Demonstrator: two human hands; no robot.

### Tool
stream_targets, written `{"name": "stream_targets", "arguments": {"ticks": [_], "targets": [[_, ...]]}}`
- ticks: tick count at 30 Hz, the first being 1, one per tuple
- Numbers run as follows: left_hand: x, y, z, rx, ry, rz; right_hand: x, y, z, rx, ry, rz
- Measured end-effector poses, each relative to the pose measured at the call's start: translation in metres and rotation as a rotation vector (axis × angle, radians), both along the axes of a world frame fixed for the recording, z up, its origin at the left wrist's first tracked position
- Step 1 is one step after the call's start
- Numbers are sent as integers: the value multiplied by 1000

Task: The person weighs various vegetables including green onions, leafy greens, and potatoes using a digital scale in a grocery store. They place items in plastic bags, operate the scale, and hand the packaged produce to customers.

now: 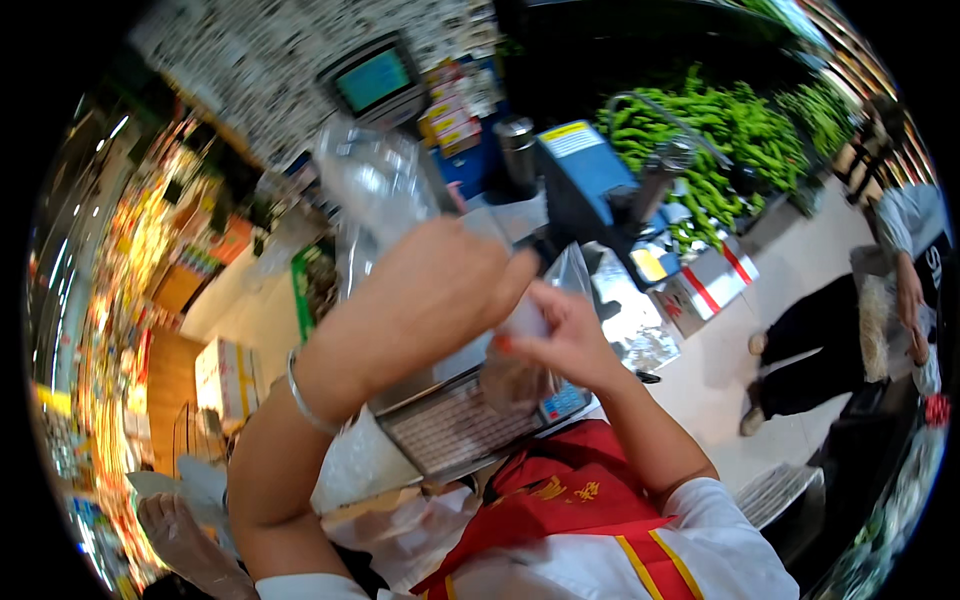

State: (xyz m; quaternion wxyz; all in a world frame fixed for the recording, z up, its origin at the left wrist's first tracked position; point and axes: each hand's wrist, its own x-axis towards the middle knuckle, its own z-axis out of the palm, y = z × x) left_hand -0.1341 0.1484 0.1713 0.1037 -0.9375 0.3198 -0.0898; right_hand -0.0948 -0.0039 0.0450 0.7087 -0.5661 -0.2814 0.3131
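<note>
My right hand (574,337) pinches the neck of a clear plastic bag (517,379), its fingers bent around it. Brownish contents, too blurred to name, hang in the bag over a scale's keypad (457,424). Beside it, touching or nearly touching the bag's neck, is my left hand (450,277), curled and motion-blurred; its fingertips are hidden, so its hold cannot be told. A band circles the left wrist. Clear plastic bags (375,176) lie beyond the left hand.
Beyond stand a lit screen (373,79), a metal cylinder (516,146) and a blue device (589,176). Green peppers (705,142) are heaped at right. Another person (817,341) stands right, holding a bag. At lower left is someone's plastic-gloved hand (176,532).
</note>
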Motion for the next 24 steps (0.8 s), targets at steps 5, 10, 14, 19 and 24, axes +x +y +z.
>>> {"name": "stream_targets", "arguments": {"ticks": [5, 10, 14, 19, 24], "targets": [[19, -33, -45, -84, 197, -95, 15, -87, -42, 34, -131, -17], [77, -89, -79, -305, 298, 55, 59, -137, -84, 155, -79, -581], [111, -107, -101, -324, 103, 140, 108, -129, -108, 277, 107, -640], [123, -108, -107, -302, 98, 334, 144, -109, -125, 266, 88, -604], [96, -90, -130, -495, 99, 500, 173, -142, -87, 151, -200, -877]]}}
